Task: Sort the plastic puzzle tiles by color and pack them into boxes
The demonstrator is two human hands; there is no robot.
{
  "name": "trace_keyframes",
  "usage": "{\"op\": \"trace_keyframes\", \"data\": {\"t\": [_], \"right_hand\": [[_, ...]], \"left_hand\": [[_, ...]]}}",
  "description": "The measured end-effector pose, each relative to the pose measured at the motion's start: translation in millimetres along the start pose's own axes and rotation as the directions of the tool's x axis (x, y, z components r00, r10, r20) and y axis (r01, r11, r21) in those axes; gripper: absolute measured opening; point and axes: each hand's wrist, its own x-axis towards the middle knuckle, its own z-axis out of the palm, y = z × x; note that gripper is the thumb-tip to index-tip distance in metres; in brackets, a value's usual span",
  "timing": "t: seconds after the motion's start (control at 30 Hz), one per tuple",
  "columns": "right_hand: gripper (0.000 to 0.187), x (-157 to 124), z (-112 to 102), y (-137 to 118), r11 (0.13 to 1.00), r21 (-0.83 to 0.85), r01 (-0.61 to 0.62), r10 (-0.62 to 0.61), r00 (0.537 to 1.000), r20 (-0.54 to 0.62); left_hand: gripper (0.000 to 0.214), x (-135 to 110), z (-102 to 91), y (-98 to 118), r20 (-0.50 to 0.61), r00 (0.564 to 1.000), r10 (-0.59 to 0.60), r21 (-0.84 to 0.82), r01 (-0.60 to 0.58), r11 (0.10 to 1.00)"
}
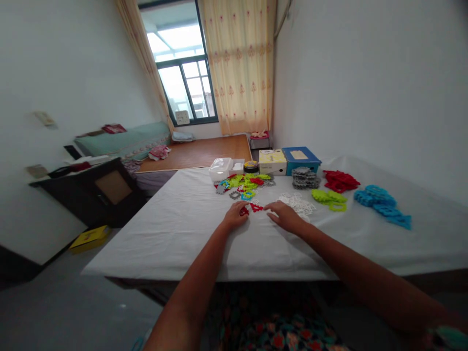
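My left hand [236, 216] is closed on a small red plastic piece [244, 211], partly covered by the fingers. A second red piece with a cut-out middle [257, 207] lies on the white cloth between my hands. My right hand [284, 217] is open, thumb and index finger apart, the index fingertip close to that second piece; whether it touches cannot be made out. Just beyond my right hand lies a heap of white openwork pieces [298, 204]. Beyond my left hand is a mixed pile of green, grey, blue and red pieces [244, 183].
To the right are grey pieces [305, 178], red pieces [341, 181], green pieces [329, 199] and blue pieces [382, 204]. A clear plastic box [220, 169], a round dark tub [251, 167], a yellow box [272, 162] and a blue box [301, 158] stand along the back edge.
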Motion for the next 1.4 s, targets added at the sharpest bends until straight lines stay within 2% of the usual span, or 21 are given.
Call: {"op": "trace_keyframes", "data": {"t": [0.1,0.17,0.27,0.37,0.5,0.6,0.67,0.77,0.87,0.93,1.03,1.13,1.23,1.3,1.4], "right_hand": [[0.030,35,14,-20,0.970,-0.241,-0.023,0.041,0.997,0.071],[0.031,47,22,-26,0.941,-0.330,-0.069,0.100,0.992,0.077],[0.025,52,33,-25,0.937,-0.335,-0.095,0.119,0.992,0.051],[0.024,50,38,-20,0.961,-0.261,-0.096,0.107,0.994,0.032],[0.024,48,27,-2,0.985,-0.142,-0.098,0.095,0.995,-0.030],[0.019,39,-3,31,0.981,-0.097,-0.170,0.156,0.979,-0.134],[0.015,26,-30,65,0.963,-0.072,-0.258,0.232,0.939,-0.253],[0.015,-2,-75,124,0.914,-0.055,-0.402,0.349,0.848,-0.398],[0.016,-27,-114,182,0.827,-0.044,-0.560,0.455,0.714,-0.532],[0.016,-36,-133,213,0.755,-0.049,-0.654,0.517,0.639,-0.570],[0.016,-36,-150,245,0.678,-0.046,-0.733,0.596,0.586,-0.550],[0.018,-28,-158,254,0.679,-0.014,-0.734,0.617,0.581,-0.530],[0.026,-14,-154,236,0.715,0.019,-0.699,0.594,0.593,-0.543],[0.030,-2,-140,210,0.771,0.026,-0.636,0.551,0.646,-0.529],[0.023,15,-100,154,0.879,0.039,-0.475,0.446,0.789,-0.424]], "left_hand": [[0.058,1,-2.2,-2,-0.006,1.000,0.001,-0.021,-0.001,1.000],[0.057,1,-2.2,-4,-0.020,1.000,0.009,-0.046,-0.010,0.999],[0.054,1,-1.9,-7,-0.037,0.999,0.003,-0.071,-0.006,0.997],[0.050,3,-3.7,-9,-0.041,0.999,-0.002,-0.080,-0.002,0.997],[0.045,6,-7.2,-9,-0.030,0.999,0.012,-0.074,-0.015,0.997],[0.046,8,-8.1,-10,-0.003,1.000,0.018,-0.038,-0.018,0.999],[0.046,9,-7.8,-12,0.014,1.000,0.021,-0.024,-0.021,1.000],[0.046,10,-7.1,-13,0.036,0.999,0.030,-0.020,-0.030,0.999],[0.049,11,-6.9,-13,0.049,0.998,0.035,-0.025,-0.034,0.999],[0.051,11,-7.1,-11,0.053,0.998,0.037,-0.033,-0.035,0.999],[0.052,10,-7.7,-9,0.030,0.999,0.031,-0.038,-0.030,0.999],[0.051,8,-7.8,-8,-0.017,1.000,-0.006,-0.021,0.006,1.000],[0.050,7,-8.6,-10,-0.062,0.997,-0.038,-0.008,0.037,0.999],[0.050,9,-10.5,-13,-0.076,0.996,-0.052,-0.013,0.051,0.999],[0.054,20,-14.2,-11,-0.037,0.994,-0.107,-0.075,0.104,0.992]]}}
